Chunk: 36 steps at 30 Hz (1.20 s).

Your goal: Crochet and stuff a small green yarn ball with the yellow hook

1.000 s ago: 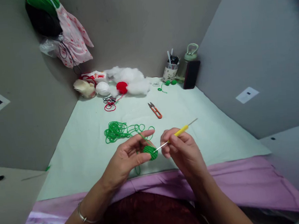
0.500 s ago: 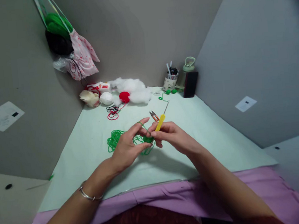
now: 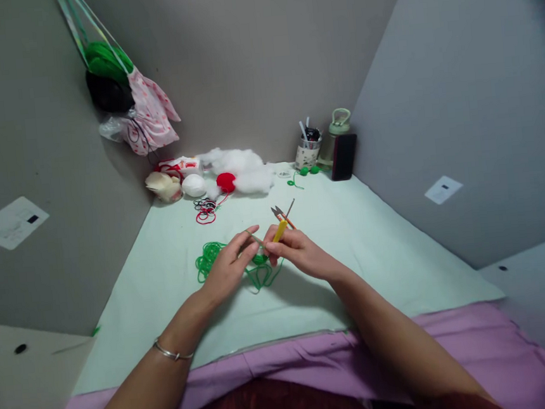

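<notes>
My right hand [image 3: 296,252] is closed around the yellow handle of a crochet hook [image 3: 280,230], whose thin metal shaft points up and away. Across from it, my left hand [image 3: 227,266] is closed on green yarn [image 3: 209,259], with a strand running from its forefinger toward the right fingertips. Between the two hands shows a small green crocheted piece [image 3: 260,258], partly covered by fingers. Loose loops of the same yarn lie on the table beside and below my left hand. Thread snips [image 3: 280,215] with orange handles lie just beyond my right hand.
At the back are white stuffing [image 3: 245,168], a red yarn ball [image 3: 226,182], a white ball [image 3: 194,185] and tangled red and black yarn [image 3: 205,213]. Back right hold a pen cup [image 3: 307,155], a bottle [image 3: 337,132], a phone [image 3: 344,157] and small green balls [image 3: 304,171].
Both hands have shifted slightly left. My left thumb and forefinger have drawn closer together, and the hook has tilted lower. The camera view has also moved a little.
</notes>
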Available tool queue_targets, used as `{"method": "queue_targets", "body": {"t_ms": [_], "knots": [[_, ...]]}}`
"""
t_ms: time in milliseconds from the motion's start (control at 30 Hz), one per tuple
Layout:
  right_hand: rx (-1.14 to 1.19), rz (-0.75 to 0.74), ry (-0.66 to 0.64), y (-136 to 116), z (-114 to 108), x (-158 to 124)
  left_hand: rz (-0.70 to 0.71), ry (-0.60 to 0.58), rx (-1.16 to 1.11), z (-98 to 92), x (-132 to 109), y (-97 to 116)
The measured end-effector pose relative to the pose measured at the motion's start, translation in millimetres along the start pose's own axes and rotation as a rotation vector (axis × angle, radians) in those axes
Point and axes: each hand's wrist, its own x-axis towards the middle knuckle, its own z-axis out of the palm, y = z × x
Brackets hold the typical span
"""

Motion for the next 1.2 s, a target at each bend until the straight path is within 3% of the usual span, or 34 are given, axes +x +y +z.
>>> {"method": "queue_targets", "body": {"t_ms": [100,233,333,567,867,1200], "knots": [[-0.079,-0.032,-0.028,3,0,1,-0.059,-0.082,-0.027,2.9,3,-5],[0.013,0.014,-0.050,4,0,2,-0.120,-0.223,-0.131,4.4,1,-7],[0.065,0.052,-0.056,4,-1,2,-0.131,-0.261,-0.196,4.7,1,-8],[0.123,0.149,-0.088,12,3,3,-0.111,-0.213,-0.226,7.5,6,-21],[0.224,0.208,0.004,25,18,2,-0.084,-0.141,-0.214,17.0,9,-33],[0.343,0.245,0.050,16,18,4,-0.112,-0.139,-0.223,13.3,4,-24]]}}
